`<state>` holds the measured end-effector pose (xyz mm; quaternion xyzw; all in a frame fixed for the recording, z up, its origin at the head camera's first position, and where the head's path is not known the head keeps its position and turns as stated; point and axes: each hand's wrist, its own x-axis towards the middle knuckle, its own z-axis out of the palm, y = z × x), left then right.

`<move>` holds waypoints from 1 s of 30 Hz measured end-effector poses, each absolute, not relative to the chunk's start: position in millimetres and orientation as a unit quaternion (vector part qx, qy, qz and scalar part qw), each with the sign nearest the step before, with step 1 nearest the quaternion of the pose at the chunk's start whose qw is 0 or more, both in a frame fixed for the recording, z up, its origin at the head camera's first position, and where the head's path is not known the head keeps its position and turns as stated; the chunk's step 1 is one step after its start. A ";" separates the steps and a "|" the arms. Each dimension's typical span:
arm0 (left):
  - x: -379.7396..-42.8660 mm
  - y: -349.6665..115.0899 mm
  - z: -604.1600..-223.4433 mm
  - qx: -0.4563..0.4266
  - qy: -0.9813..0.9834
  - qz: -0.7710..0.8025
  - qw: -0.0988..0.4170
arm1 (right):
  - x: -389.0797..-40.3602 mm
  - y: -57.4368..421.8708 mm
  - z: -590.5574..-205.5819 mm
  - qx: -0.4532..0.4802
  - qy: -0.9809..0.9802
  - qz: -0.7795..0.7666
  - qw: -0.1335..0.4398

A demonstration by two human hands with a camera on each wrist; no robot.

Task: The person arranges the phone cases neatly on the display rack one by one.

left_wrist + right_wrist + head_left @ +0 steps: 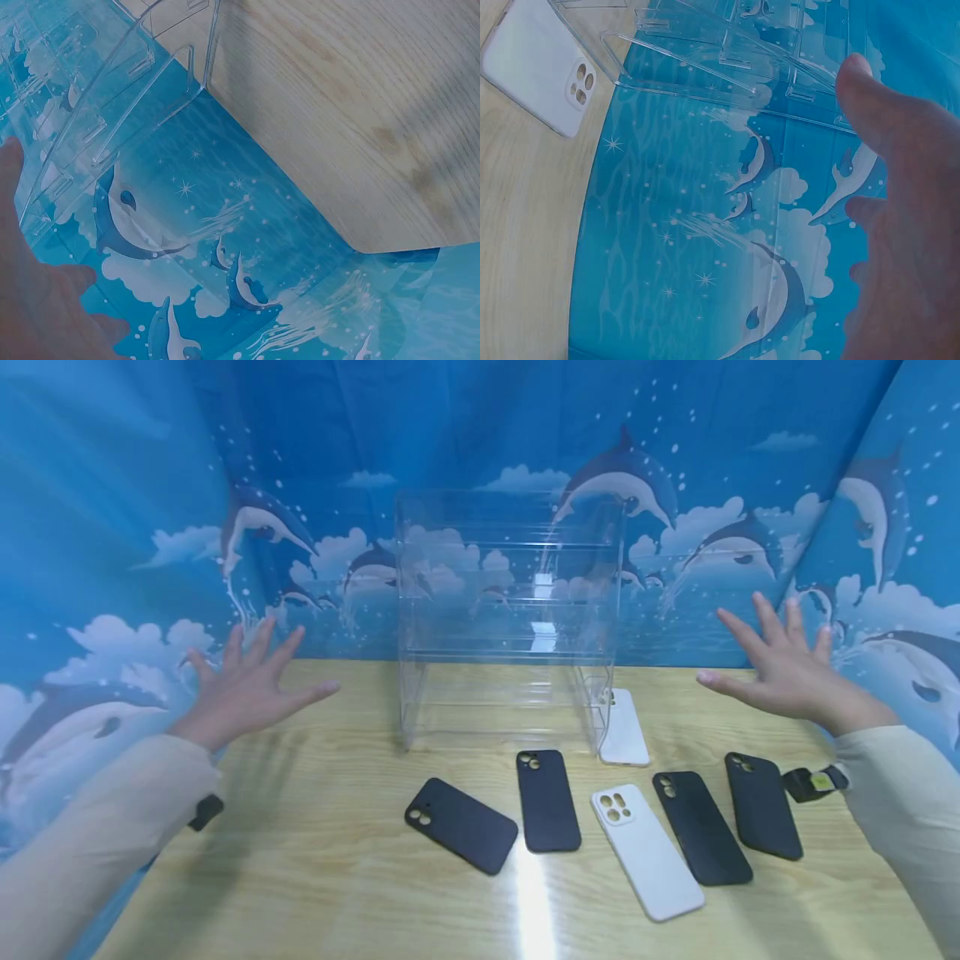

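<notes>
My left hand (243,689) is raised at the left of the table, fingers spread and holding nothing. On the far right my right hand (787,672) is also raised with spread fingers, holding nothing. Between them stands a clear acrylic tiered rack (510,685). A white phone case (624,731) lies by its right side, partly behind the clear wall. In front lie a tilted black phone case (461,827), another black case (550,802), a larger white case (648,856), and two more black cases (703,829) (765,807) toward the right hand.
The wooden table (315,860) carries a bright light streak near its front. A blue dolphin-print curtain (480,427) hangs right behind the rack and along both sides. Dark wrist devices (813,782) sit on both sleeves.
</notes>
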<state>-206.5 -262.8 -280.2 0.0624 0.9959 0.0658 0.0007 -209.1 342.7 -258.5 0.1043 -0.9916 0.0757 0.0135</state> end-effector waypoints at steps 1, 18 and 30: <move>-206.7 -262.4 -280.6 0.063 0.996 0.066 0.001 | -209.1 343.2 -258.8 0.104 -0.991 0.077 0.011; -228.3 -237.5 -321.3 0.050 0.982 0.183 0.000 | -217.3 343.4 -288.7 0.106 -0.986 0.129 -0.013; -247.0 -219.0 -343.9 0.031 0.915 0.399 0.055 | -228.4 337.5 -315.7 0.124 -0.965 0.215 -0.085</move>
